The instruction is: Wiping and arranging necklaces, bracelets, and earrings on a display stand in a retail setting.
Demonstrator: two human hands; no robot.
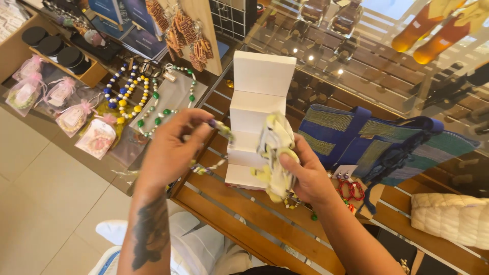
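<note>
Both forearms reached up over the slatted worktop (244,219). Left hand (170,147) pinched one end of a bead string (220,128); right hand (305,175), just beside it, clutched a crumpled yellow-white cloth (275,147) before the white folded card (257,117).

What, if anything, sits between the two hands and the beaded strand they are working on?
Nothing visible: the left hand pinches the beaded strand directly, and the right hand grips the yellow-white bundle directly.

A folded white card stand (257,117) is set upright on the bench (244,214); pink-ribboned clear gift bags (61,109) are laid at far left.
</note>
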